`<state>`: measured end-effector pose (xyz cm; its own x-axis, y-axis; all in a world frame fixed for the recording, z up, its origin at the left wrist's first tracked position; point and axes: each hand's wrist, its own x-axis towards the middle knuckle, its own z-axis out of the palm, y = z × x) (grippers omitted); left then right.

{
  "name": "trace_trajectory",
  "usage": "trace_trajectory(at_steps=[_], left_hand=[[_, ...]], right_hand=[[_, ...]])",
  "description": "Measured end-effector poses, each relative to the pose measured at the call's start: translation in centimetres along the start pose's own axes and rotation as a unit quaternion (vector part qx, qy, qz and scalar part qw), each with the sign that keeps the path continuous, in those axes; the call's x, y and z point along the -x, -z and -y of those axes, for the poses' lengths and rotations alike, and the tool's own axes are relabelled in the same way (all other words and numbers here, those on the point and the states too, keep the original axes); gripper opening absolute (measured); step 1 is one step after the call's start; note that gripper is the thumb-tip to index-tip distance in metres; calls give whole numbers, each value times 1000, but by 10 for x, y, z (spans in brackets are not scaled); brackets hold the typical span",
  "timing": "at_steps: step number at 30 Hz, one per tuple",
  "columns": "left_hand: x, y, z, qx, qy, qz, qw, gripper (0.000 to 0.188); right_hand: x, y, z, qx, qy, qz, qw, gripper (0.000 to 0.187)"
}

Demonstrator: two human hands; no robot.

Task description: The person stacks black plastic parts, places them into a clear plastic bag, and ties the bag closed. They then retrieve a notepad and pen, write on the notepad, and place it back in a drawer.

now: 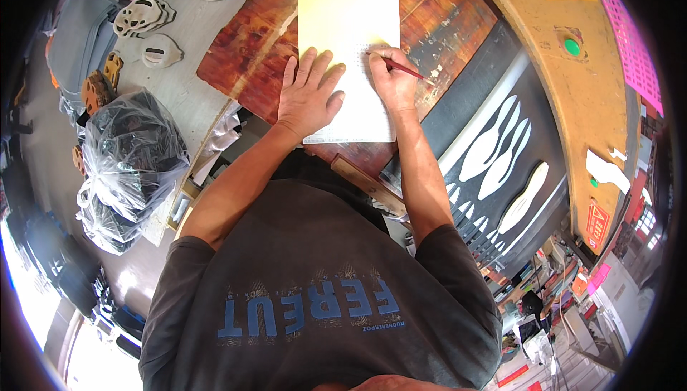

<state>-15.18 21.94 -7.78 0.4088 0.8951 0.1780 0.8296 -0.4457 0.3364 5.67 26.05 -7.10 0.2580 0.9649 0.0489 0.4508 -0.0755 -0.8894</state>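
Note:
A sheet of paper (347,15), white with a yellowish tint at its far end, lies on a worn reddish-brown board (250,51). Small print or writing shows near its middle right and along its near edge. My left hand (310,94) rests flat on the left side of the sheet, fingers spread. At the right edge, my right hand (395,87) grips a dark red pen (404,69). The pen slants, its rear end pointing right and its writing end over the sheet; whether the tip touches the paper I cannot tell.
On the left, a grey table (197,44) bears pale sole-shaped pieces (143,17) and a clear plastic bag (132,169) of dark items. To the right, a black surface (494,122) carries long white shapes. Beyond it curves a yellow-orange machine frame (554,40) with a green button (572,47).

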Motion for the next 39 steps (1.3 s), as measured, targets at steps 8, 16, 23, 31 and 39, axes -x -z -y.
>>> trace_trajectory(at_steps=[8,16,23,31,39], left_hand=[[0,1,0,-2,4,12,1000,55],[0,1,0,-3,6,20,1000,55],[0,2,0,-2,4,19,1000,55],[0,2,0,-3,5,16,1000,55],[1,1,0,-6,4,19,1000,55]], right_hand=[[0,0,0,-2,-17,3,1000,17],[-1,-1,-3,-20,-16,-16,1000,18],[-1,0,-1,-16,-23,-5,1000,19],[0,0,-3,-12,-35,10,999,20],[-1,-2,-11,-16,-23,-3,1000,18]])
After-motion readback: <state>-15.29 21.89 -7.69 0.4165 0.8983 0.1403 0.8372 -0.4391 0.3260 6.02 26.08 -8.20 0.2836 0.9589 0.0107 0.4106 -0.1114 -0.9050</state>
